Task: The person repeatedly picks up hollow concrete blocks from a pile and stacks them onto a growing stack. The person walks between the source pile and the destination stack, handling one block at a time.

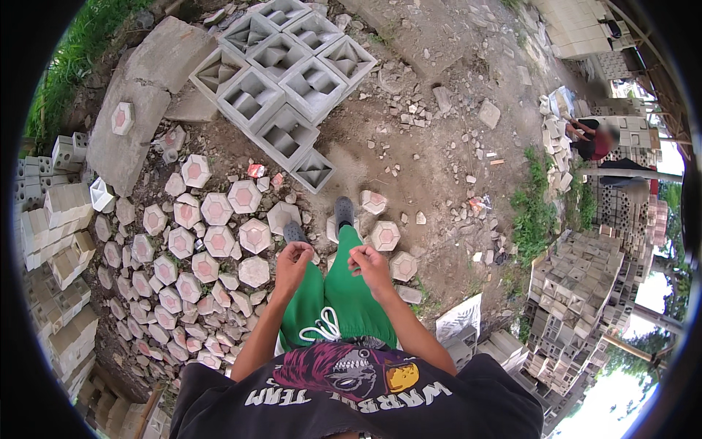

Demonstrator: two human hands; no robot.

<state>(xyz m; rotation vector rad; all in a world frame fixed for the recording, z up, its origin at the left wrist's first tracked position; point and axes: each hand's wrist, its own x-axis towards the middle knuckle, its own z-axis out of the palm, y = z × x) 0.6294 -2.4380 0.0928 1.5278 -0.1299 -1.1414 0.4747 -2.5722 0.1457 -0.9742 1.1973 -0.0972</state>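
Note:
My left hand (pixel 294 262) hangs in front of my green trousers, its fingers curled in toward the thumb, and nothing shows in it. A short way to the right, my right hand (pixel 370 268) is also loosely closed, with nothing visible in its fingers. Neither hand touches a block. Below them are my feet in dark clogs, among hexagonal pavers (pixel 254 235) with pinkish centres. Farther ahead lies a group of square grey hollow concrete blocks (pixel 316 86), set edge to edge on the ground, with angled pieces inside their openings.
Hexagonal pavers and rubble cover the ground at left, beside a concrete slab (pixel 150 66). Block stacks stand at far left (pixel 62 212) and right (pixel 574 293). Another person (pixel 589 139) is bent by blocks at far right. Weeds (pixel 532 212) grow nearer.

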